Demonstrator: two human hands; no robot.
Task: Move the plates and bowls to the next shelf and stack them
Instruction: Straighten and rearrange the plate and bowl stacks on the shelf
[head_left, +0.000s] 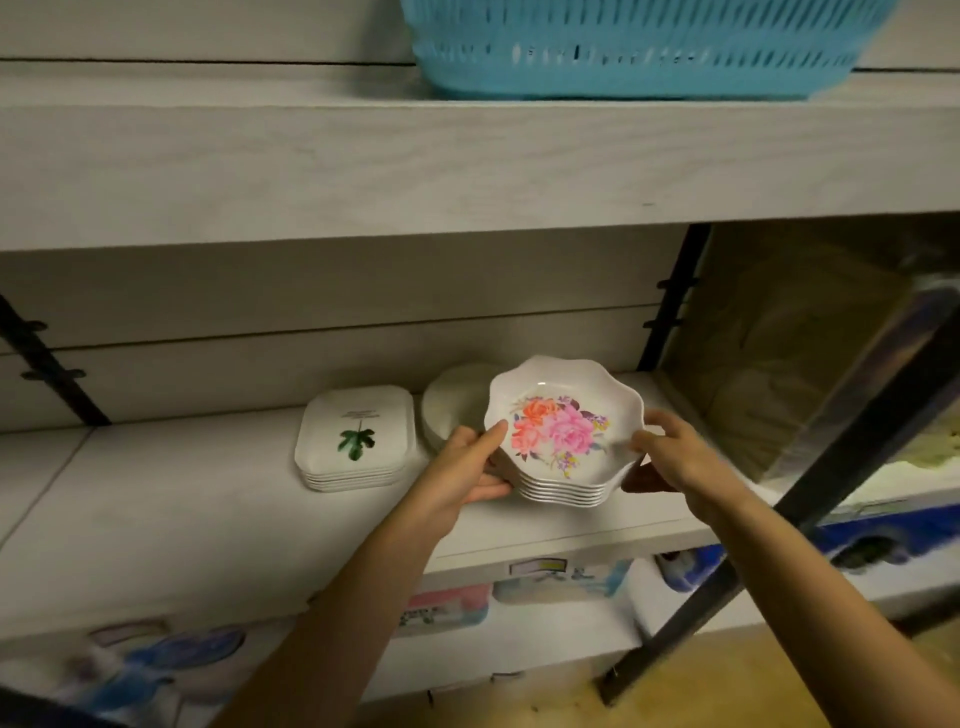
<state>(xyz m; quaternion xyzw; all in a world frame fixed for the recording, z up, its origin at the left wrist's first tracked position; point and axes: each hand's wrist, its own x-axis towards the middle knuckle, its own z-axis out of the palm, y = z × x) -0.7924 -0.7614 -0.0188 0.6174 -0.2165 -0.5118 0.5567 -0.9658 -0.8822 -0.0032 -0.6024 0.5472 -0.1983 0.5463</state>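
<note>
A stack of several scalloped white bowls (563, 415), the top one printed with pink and orange flowers, is at the front right of the pale shelf (182, 499). My left hand (467, 462) grips the stack's left side, thumb on the top rim and fingers under the pile. On the right side my right hand (670, 457) holds the rim with curled fingers. Whether the stack rests on the shelf or is lifted I cannot tell. To the left stands a stack of square white plates (356, 441) with a green leaf print. A pile of plain round white plates (452, 400) sits behind the bowls.
Above, a second shelf board (467, 166) carries a blue slatted basket (639, 47). A black upright post (670, 301) and a slanted black frame bar (810, 499) bound the shelf's right end. Boxed goods (550, 577) fill the level underneath.
</note>
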